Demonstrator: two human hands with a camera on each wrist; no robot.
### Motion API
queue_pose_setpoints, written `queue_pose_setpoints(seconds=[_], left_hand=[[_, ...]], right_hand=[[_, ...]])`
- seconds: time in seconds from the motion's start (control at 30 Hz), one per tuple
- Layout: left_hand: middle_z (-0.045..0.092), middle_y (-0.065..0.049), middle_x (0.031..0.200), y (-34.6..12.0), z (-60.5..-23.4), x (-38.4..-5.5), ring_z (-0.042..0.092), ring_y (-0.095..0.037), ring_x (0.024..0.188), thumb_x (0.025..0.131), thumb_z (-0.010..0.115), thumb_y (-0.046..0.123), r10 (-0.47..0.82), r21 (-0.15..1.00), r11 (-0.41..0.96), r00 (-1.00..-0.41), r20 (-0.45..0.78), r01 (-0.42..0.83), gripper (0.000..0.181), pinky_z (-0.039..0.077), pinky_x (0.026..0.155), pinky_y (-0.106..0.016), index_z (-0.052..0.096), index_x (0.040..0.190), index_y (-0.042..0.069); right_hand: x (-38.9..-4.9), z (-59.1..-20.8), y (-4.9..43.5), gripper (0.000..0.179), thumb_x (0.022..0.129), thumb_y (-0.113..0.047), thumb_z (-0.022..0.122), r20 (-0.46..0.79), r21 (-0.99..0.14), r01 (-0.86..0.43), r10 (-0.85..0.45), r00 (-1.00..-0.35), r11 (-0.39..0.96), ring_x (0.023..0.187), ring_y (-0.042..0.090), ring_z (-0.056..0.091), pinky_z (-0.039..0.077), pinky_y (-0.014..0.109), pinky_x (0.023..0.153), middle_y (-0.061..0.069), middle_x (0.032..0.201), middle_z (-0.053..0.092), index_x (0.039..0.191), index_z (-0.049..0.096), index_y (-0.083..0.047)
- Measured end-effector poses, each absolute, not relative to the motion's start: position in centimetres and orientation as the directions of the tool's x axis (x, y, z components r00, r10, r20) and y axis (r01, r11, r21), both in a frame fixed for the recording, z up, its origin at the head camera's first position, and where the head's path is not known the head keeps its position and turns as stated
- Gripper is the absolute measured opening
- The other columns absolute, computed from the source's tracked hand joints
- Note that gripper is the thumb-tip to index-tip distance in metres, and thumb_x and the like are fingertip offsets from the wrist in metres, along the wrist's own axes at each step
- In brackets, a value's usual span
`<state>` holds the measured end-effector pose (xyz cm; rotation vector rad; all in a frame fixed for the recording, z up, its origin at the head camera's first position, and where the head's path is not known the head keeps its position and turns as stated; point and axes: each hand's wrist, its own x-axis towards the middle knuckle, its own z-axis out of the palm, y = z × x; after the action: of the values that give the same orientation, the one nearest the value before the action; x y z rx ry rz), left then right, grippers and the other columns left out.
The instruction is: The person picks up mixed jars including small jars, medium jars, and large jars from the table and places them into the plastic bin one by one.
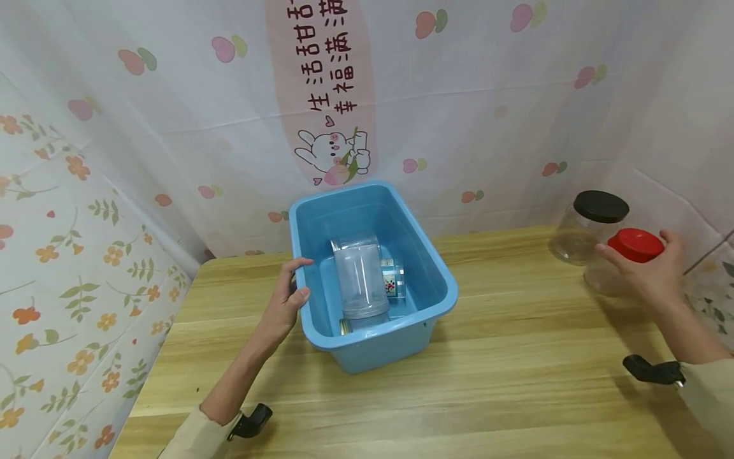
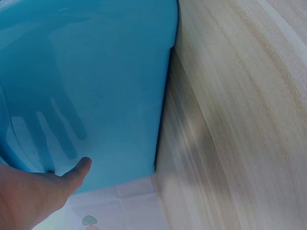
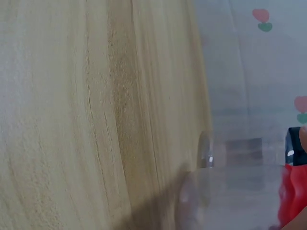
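Note:
My left hand (image 1: 283, 303) grips the left rim of a blue plastic tub (image 1: 381, 354). The left wrist view has its thumb on one side of the tub wall (image 2: 110, 96), with finger shapes showing through from the other. Inside the tub lie a large clear plastic jar (image 1: 361, 280) on its side and a smaller clear container with a printed label (image 1: 392, 280). At the far right, my right hand (image 1: 656, 280) holds a clear jar by its red lid (image 1: 636, 244), thumb and fingers on opposite sides. Directly behind it stands a clear jar with a black lid (image 1: 601, 206).
The tub stands on a wood-grain table (image 1: 516, 357), near its back edge. A white curtain with a printed rabbit (image 1: 332, 153) hangs right behind. Flowered cloth (image 1: 74, 306) covers the left side. Black camera mounts (image 1: 654, 370) stick out from both wrists.

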<state>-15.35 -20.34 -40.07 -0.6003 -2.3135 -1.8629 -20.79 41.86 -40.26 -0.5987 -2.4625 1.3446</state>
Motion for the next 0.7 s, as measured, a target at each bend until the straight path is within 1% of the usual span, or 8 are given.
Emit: queue_pose_setpoints(seconds=[0.1,0.23,0.33,0.47,0.53,0.6,0.67,0.7], left_hand=[[0.024,-0.023,0.154,-20.30,-40.07,-15.37,0.044,-0.051,0.124,0.098,0.042,0.022,0.234,0.913,0.163,-0.914,0.331,0.373,0.049,0.050,0.088,-0.061,0.034,0.146,0.014],[0.022,-0.024,0.155,-20.26,-40.03,-15.36,0.043,-0.051,0.124,0.098,0.042,0.022,0.232,0.914,0.161,-0.914,0.333,0.373,0.049,0.049,0.089,-0.064,0.034,0.146,0.013],[0.023,-0.024,0.155,-20.24,-40.00,-15.35,0.044,-0.051,0.124,0.098,0.042,0.021,0.228,0.914,0.159,-0.915,0.333,0.373,0.049,0.049,0.089,-0.065,0.034,0.145,0.012],[0.024,-0.023,0.155,-20.24,-40.02,-15.39,0.044,-0.051,0.124,0.098,0.042,0.021,0.225,0.914,0.163,-0.916,0.331,0.371,0.048,0.049,0.089,-0.064,0.035,0.145,0.014],[0.023,-0.023,0.155,-20.26,-40.03,-15.40,0.043,-0.051,0.124,0.098,0.042,0.021,0.225,0.914,0.169,-0.917,0.329,0.370,0.048,0.049,0.089,-0.064,0.035,0.145,0.015],[0.022,-0.022,0.156,-20.26,-40.03,-15.38,0.043,-0.051,0.125,0.098,0.042,0.022,0.224,0.913,0.175,-0.918,0.328,0.369,0.048,0.049,0.089,-0.064,0.035,0.145,0.016],[0.022,-0.022,0.156,-20.27,-40.03,-15.34,0.043,-0.051,0.125,0.098,0.042,0.021,0.224,0.913,0.177,-0.919,0.326,0.367,0.048,0.049,0.089,-0.064,0.035,0.145,0.015],[0.023,-0.023,0.156,-20.26,-40.01,-15.31,0.043,-0.051,0.125,0.098,0.042,0.022,0.223,0.913,0.177,-0.919,0.325,0.366,0.048,0.049,0.089,-0.064,0.035,0.146,0.015]], right_hand=[[-20.89,-40.54,42.00,0.099,0.093,-0.046,0.066,0.056,-0.844,0.228,0.503,-0.863,0.486,0.145,0.041,0.021,0.031,0.042,0.114,0.023,0.162,0.014,0.160,0.005,-0.005],[-20.86,-40.71,42.17,0.092,0.094,-0.044,0.064,0.078,-0.833,0.227,0.514,-0.854,0.504,0.133,0.036,0.032,0.035,0.034,0.110,0.026,0.154,0.023,0.156,0.014,0.003],[-20.89,-40.69,42.32,0.092,0.094,-0.044,0.065,0.069,-0.843,0.231,0.522,-0.850,0.486,0.132,0.031,0.033,0.035,0.032,0.110,0.024,0.154,0.024,0.156,0.015,0.002],[-21.01,-40.64,42.40,0.092,0.092,-0.044,0.070,0.049,-0.859,0.248,0.553,-0.832,0.449,0.131,0.024,0.037,0.037,0.026,0.107,0.019,0.153,0.029,0.157,0.021,-0.001],[-21.06,-40.56,42.37,0.092,0.090,-0.042,0.073,0.041,-0.873,0.246,0.566,-0.823,0.421,0.124,0.017,0.040,0.040,0.018,0.099,0.013,0.149,0.035,0.157,0.024,-0.002],[-21.10,-40.47,42.36,0.092,0.088,-0.039,0.077,0.040,-0.890,0.231,0.572,-0.819,0.393,0.115,0.010,0.043,0.044,0.012,0.089,0.005,0.138,0.043,0.157,0.028,-0.003],[-21.11,-40.40,42.32,0.091,0.086,-0.035,0.080,0.040,-0.905,0.214,0.575,-0.817,0.367,0.107,0.005,0.043,0.043,0.006,0.076,-0.006,0.125,0.045,0.156,0.031,-0.005],[-21.07,-40.35,42.29,0.090,0.085,-0.035,0.081,0.041,-0.907,0.210,0.573,-0.819,0.365,0.106,0.005,0.043,0.041,0.004,0.071,-0.009,0.122,0.044,0.155,0.033,-0.006]])
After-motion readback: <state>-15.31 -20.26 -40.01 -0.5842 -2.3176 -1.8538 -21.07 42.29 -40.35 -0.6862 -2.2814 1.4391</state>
